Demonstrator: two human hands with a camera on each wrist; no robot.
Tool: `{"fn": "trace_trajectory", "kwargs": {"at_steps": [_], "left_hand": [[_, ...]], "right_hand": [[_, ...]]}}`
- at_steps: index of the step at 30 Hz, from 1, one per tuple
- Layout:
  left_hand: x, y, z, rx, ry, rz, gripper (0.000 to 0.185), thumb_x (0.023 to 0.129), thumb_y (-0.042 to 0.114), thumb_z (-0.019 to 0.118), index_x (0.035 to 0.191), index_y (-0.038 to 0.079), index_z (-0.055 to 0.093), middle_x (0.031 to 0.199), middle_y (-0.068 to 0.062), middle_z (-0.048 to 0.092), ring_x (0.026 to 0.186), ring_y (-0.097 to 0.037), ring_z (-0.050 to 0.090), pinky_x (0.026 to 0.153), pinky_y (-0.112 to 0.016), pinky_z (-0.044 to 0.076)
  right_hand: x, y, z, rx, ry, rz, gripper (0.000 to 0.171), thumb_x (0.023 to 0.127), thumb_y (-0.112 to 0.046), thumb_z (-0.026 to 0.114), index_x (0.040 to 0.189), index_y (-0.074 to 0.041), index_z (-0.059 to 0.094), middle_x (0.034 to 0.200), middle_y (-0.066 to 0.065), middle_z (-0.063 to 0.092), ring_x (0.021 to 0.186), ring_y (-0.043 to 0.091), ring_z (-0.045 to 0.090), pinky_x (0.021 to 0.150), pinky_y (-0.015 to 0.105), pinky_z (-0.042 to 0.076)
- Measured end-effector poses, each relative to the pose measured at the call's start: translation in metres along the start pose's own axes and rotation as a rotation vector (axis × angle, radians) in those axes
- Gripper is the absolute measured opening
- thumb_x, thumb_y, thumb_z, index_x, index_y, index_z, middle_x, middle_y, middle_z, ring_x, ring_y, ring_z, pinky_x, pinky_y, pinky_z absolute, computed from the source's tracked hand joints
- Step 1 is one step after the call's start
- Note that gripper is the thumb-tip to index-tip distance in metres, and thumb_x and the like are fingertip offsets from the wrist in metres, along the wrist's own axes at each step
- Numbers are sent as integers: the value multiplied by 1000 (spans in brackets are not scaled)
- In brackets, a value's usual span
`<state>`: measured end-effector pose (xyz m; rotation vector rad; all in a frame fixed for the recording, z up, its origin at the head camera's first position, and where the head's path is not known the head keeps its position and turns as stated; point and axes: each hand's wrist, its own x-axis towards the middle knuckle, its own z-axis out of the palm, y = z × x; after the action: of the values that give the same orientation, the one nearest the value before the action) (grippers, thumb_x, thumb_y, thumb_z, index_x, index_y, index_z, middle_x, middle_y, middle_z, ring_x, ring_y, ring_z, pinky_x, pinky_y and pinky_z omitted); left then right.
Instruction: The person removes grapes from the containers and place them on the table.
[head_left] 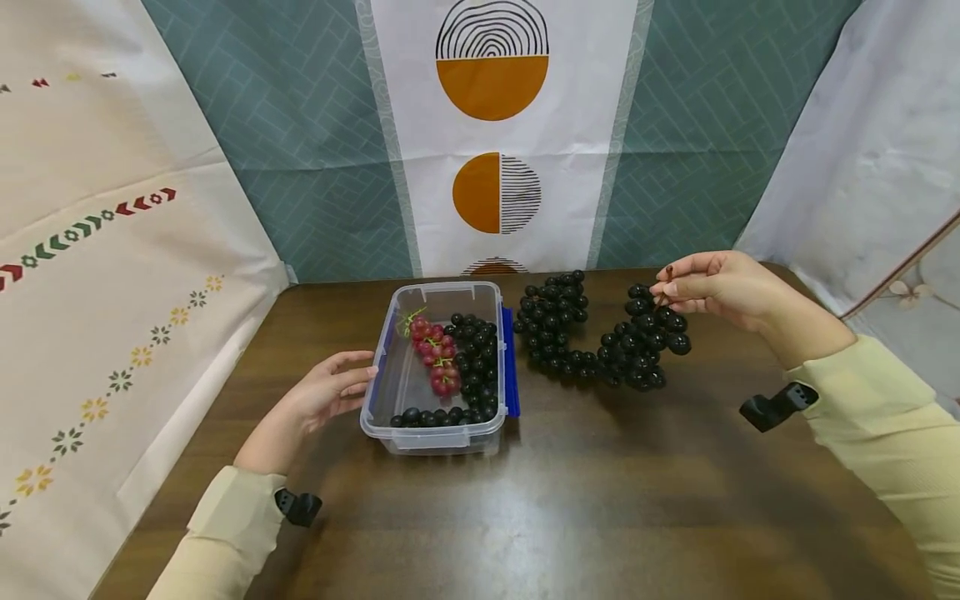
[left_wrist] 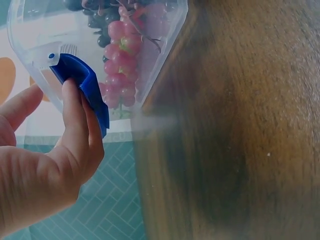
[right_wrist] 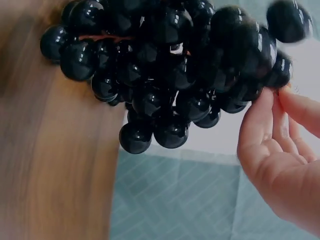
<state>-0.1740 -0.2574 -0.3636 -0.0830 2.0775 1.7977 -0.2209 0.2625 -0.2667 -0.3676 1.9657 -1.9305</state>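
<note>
My right hand (head_left: 723, 287) pinches the brown stem of a long bunch of black grapes (head_left: 637, 358) between thumb and fingers. The held end is lifted over the table, and the grapes sag in a curve toward the box. In the right wrist view the dark grapes (right_wrist: 150, 100) hang beside the fingertips. My left hand (head_left: 330, 387) touches the left side of a clear plastic box (head_left: 442, 433), its fingers against a blue latch (left_wrist: 87, 82). Inside the box lie red grapes (head_left: 435, 354) and more black grapes (head_left: 480, 367).
A second blue latch (head_left: 512, 362) hangs folded out along the box's right side. Everything stands on a brown wooden table (head_left: 525, 517). Behind it rises a patterned cloth backdrop (head_left: 495, 192), with pale cloth (head_left: 112, 333) along the left.
</note>
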Motion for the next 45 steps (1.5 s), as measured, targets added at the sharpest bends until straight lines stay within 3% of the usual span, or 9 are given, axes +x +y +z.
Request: {"fn": "trace_trajectory", "kwargs": {"at_steps": [3,9,12,17,20,27,33,40,45], "left_hand": [[2,2,1,17,-2,-7,64,97,22,56,146,-1,22,116,-2,53,103,-12,61,84,-25,51],[1,5,1,22,-1,-9,63,96,22,56,145,-2,23,114,0,53,102,-11,61,83,-25,51],[1,4,1,12,-3,-7,63,97,22,56,144,-2,23,114,0,51,101,-10,61,83,-25,51],[1,1,1,-2,-3,-7,61,96,22,57,143,-3,26,113,-1,56,101,-11,61,83,-25,52],[1,-1,1,-6,-8,-13,59,96,21,56,142,-3,27,110,-1,60,100,-11,62,82,-25,52],[1,-4,2,-12,-9,-13,56,96,20,56,140,-4,30,106,1,62,98,-11,63,82,-26,52],[1,-1,0,-9,-4,-3,57,96,21,57,140,-4,30,106,1,62,98,-11,63,82,-25,52],[1,0,0,-26,-11,-6,58,97,20,56,141,-5,28,102,4,62,95,-9,62,80,-25,52],[1,1,0,-27,-12,-14,59,96,20,57,140,-6,28,103,2,61,96,-11,63,81,-25,53]], "right_hand": [[1,7,-8,-5,4,13,23,92,7,52,92,-9,69,91,-1,72,85,9,69,70,20,54],[10,13,-17,-214,40,74,17,94,-3,56,95,-16,67,90,-9,71,85,4,67,72,19,53],[16,18,-20,-330,64,80,11,95,-8,55,104,-8,62,91,-13,69,86,0,65,76,18,52],[23,29,-25,-471,114,56,32,97,-10,52,121,11,47,87,-21,65,84,-5,63,75,16,51],[27,37,-27,-490,143,46,33,98,-9,51,122,12,45,86,-23,64,84,-6,62,75,17,51],[33,46,-28,-418,209,40,22,98,-12,50,116,2,49,86,-23,64,84,-7,61,75,14,48],[38,46,-31,-425,276,30,18,100,-17,48,113,-6,52,85,-26,62,84,-9,59,75,12,45],[41,54,-44,-529,359,35,32,100,-25,47,120,-1,52,84,-30,57,84,-13,54,78,16,43],[39,63,-58,-536,378,46,36,102,-26,43,123,2,48,86,-34,55,83,-14,53,77,16,42]]}}
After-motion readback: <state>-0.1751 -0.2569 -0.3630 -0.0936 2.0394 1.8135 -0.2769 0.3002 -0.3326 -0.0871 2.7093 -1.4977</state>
